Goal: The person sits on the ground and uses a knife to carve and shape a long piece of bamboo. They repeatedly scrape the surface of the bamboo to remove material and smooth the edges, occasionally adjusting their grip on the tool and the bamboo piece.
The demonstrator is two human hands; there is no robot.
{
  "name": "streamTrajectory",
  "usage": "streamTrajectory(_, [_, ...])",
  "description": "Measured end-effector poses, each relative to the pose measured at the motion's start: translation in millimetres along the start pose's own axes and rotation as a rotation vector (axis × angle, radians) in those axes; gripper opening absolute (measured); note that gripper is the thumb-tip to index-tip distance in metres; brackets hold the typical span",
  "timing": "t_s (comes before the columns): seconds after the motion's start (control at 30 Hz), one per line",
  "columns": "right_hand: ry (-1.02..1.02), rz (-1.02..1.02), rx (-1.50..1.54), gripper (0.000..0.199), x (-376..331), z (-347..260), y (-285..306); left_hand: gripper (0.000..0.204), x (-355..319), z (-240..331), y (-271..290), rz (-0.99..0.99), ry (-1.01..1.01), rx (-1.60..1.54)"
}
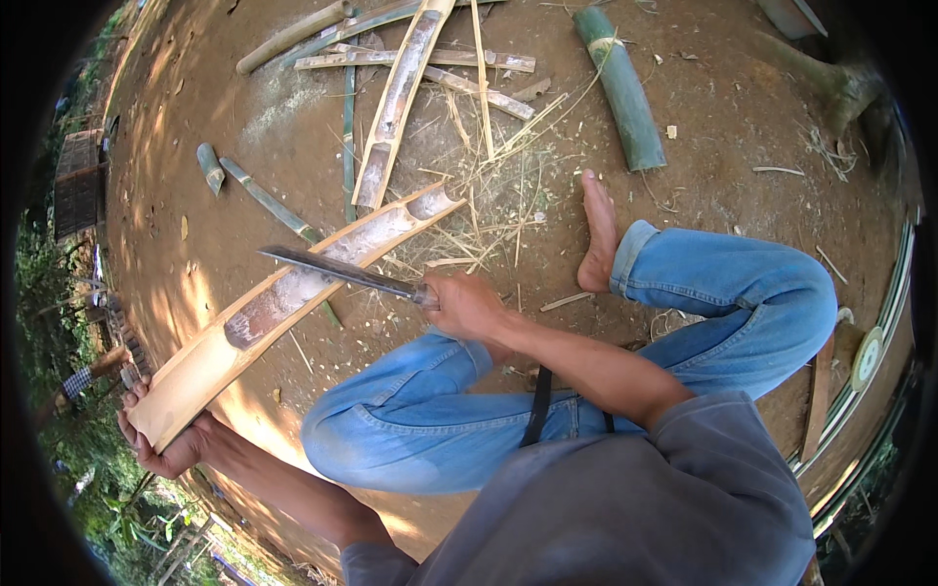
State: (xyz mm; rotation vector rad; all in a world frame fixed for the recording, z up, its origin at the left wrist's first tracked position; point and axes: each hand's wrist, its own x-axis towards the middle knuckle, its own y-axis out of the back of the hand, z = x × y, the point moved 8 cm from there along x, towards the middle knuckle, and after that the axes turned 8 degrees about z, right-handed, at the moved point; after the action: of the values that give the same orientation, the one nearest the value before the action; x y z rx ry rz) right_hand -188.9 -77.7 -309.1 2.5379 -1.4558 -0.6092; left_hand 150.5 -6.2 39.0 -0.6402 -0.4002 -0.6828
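Note:
A split half of a bamboo stem (200,369) slants from lower left to upper middle, its hollow side with whitish lining facing up. My left hand (168,441) is wrapped round its near lower end. In my right hand (471,311) is the handle of a machete (342,271). The dark blade points left and crosses over the bamboo's hollow; whether it touches the bamboo I cannot tell. The far end of the half stem lies close to another split bamboo piece (396,103) on the ground.
Several bamboo strips and a round pole (293,37) lie at the top. A thick green bamboo section (622,93) rests beyond my bare foot (598,234). Shavings (498,210) litter the dirt ahead. A short bamboo offcut (210,168) lies at left, a tree root (845,88) at upper right.

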Motion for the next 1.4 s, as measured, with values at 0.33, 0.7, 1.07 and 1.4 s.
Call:
streamTrajectory(0.33, [-0.104, 0.066, -0.132, 0.027, 8.6, 76.2, 2.3, 0.041, -34.3, 16.5, 19.0, 0.103, -0.046, 0.037])
streamTrajectory(0.7, [-0.208, -0.088, 0.013, 0.027, -6.2, -22.3, 23.0, 0.035, -47.5, 18.0, -45.5, 0.136, -0.129, 0.102])
streamTrajectory(1.07, [0.091, -0.067, 0.015, 0.028, -46.3, -81.4, 29.5, 0.033, -66.0, 26.4, -66.8, 0.198, -0.174, 0.126])
streamTrajectory(1.4, [-0.164, 0.063, -0.072, 0.022, -27.5, 35.2, 41.3, 0.031, -63.9, 25.8, -66.5, 0.201, -0.176, 0.147])
